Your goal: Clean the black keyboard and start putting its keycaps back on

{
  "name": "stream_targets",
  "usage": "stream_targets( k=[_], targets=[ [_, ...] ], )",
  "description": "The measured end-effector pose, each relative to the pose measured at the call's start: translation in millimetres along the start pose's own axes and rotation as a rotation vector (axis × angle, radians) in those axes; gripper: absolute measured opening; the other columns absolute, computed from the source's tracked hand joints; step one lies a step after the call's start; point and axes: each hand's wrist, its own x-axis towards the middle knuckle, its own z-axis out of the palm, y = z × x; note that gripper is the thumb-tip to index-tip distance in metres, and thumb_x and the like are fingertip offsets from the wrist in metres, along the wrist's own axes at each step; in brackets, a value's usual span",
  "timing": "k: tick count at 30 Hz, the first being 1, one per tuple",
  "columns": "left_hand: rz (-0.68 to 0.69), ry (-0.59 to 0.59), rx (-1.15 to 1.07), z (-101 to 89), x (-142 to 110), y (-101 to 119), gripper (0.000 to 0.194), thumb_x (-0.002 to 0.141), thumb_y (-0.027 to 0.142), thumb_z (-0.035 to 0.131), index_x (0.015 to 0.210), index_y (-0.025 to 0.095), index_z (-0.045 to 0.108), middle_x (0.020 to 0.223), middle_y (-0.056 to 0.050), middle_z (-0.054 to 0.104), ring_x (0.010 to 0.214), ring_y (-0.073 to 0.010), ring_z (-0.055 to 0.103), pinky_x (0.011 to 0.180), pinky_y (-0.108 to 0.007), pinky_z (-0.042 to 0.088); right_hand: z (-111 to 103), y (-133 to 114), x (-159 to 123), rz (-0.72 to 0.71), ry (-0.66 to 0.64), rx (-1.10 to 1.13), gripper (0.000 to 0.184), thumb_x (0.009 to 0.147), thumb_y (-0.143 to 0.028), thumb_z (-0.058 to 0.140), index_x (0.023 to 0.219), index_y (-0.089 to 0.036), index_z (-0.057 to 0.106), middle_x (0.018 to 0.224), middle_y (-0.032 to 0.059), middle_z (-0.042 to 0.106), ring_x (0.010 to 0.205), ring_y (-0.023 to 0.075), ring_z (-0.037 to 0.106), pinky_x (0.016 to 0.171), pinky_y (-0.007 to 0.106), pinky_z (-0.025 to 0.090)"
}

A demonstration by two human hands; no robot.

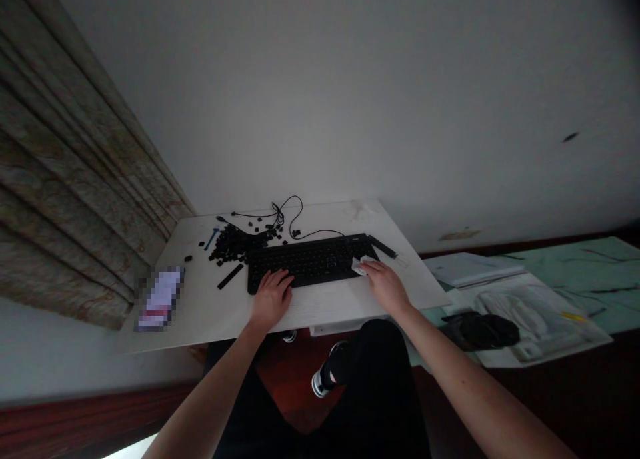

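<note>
A black keyboard (pixel 310 262) lies on a white table, its keycaps taken off over much of its surface. My left hand (pixel 271 299) is at its front left edge, fingers bent over the rim and holding it against the tabletop. At the right end, my right hand (pixel 387 285) pinches a crumpled white tissue (pixel 359 265) and presses it on the keyboard. A heap of loose black keycaps (pixel 233 243) is spread beyond the left end. Next to the heap lies a small blue tool (pixel 211 238), too small to name exactly.
A pixelated phone (pixel 161 299) rests at the table's left (pixel 200 325). A black cable (pixel 300 212) coils toward the wall. Dark strips (pixel 231 276) lie by both keyboard ends. Right of the table, a green marble-patterned surface (pixel 585 265) carries papers and a black bag (pixel 483 330). A curtain (pixel 75 145) hangs left.
</note>
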Motion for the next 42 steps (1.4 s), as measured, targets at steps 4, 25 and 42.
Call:
stream_targets(
  k=[4,25,42],
  targets=[
    [0.005,0.01,-0.034,-3.1,-0.5,-2.1,0.034,0.093,0.02,0.05,0.124,0.024,0.065,0.13,-0.008,0.065,0.124,-0.025,0.058,0.115,-0.053,0.041,10.6,-15.3,2.0,-0.066,-0.006,0.034,0.047,0.082,0.002,0.049,0.117,-0.019,0.072,0.121,0.0081,0.07,0.114,0.0238,0.063,0.103,0.044,0.049],
    [-0.184,0.122,0.02,-28.4,-18.1,-82.3,0.039,0.1,0.023,0.034,0.129,0.019,0.06,0.135,-0.013,0.063,0.129,-0.024,0.056,0.118,-0.055,0.034,57.1,-207.3,140.3,-0.199,-0.206,0.224,0.038,0.091,-0.005,0.048,0.119,-0.02,0.069,0.121,0.0094,0.069,0.114,0.0233,0.059,0.097,0.038,0.043],
    [-0.192,0.129,0.085,-30.4,-16.4,-77.2,0.036,0.1,0.027,0.039,0.126,0.017,0.062,0.134,-0.014,0.064,0.127,-0.0259,0.058,0.118,-0.056,0.032,57.4,-151.8,140.1,-0.23,-0.254,0.0,0.034,0.092,-0.004,0.048,0.113,-0.016,0.072,0.117,0.0103,0.071,0.111,0.0222,0.062,0.097,0.035,0.045]
  ],
)
